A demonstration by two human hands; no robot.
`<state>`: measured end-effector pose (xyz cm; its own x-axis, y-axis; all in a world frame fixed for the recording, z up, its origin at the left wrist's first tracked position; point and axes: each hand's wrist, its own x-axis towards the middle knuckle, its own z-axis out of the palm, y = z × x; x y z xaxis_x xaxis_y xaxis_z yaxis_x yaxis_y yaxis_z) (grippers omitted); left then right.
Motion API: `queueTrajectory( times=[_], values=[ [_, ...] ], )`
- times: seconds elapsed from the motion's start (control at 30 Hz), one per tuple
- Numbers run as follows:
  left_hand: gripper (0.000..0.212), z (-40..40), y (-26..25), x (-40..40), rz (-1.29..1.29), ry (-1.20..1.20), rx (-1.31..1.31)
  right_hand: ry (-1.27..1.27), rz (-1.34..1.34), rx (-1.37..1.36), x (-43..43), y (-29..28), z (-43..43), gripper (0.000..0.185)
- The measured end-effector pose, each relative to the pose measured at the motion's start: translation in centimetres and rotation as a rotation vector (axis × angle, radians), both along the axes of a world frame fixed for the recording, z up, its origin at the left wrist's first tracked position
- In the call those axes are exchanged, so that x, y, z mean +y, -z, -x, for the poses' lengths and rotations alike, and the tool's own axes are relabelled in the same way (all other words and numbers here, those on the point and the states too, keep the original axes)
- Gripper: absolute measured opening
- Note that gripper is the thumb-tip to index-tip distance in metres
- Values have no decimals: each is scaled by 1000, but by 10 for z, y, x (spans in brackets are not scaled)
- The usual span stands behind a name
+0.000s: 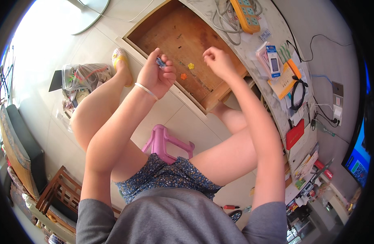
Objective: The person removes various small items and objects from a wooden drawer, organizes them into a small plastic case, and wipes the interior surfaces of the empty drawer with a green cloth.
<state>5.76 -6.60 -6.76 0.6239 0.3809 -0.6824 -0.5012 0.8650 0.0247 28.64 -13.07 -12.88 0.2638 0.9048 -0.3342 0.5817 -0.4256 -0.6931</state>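
Note:
My left hand, with a pale bangle on the wrist, is closed around a small blue and white object at the near-left side of an open wooden drawer. What the object is cannot be made out. My right hand is above the drawer's right part, its fingers curled together; whether something small is between the fingertips cannot be told. On the drawer's bottom, between the hands, lie a yellow flower-shaped piece and an orange one. A few small dark bits are scattered there too.
Right of the drawer, a marbled tabletop holds an orange power strip, a boxed item, papers, a black cable and a red packet. A pink plastic stool is between my legs. A filled plastic bag stands left.

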Motion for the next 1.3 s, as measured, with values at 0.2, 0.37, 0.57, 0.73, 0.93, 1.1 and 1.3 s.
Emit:
queueTrajectory(
  times=[0.2,0.37,0.57,0.73,0.93,1.1,1.3],
  values=[
    [18,11,-24,9,12,-52,-143,-97,-75,-349,-10,146,15,16],
    [24,15,-61,11,-18,-141,27,-121,-71,-534,-10,164,33,27],
    [25,39,-39,19,-116,-135,-215,-209,26,-348,-6,154,22,25],
    [19,40,-42,21,-162,-110,-132,-420,180,-226,-12,135,36,27],
    [20,32,-38,15,-257,-63,-76,-420,64,-320,-20,140,46,16],
    [19,32,-28,14,-382,29,41,-420,5,-275,-20,144,45,8],
    [20,-1,-40,-1,-692,364,317,-45,24,714,-3,26,8,18]
  ],
)
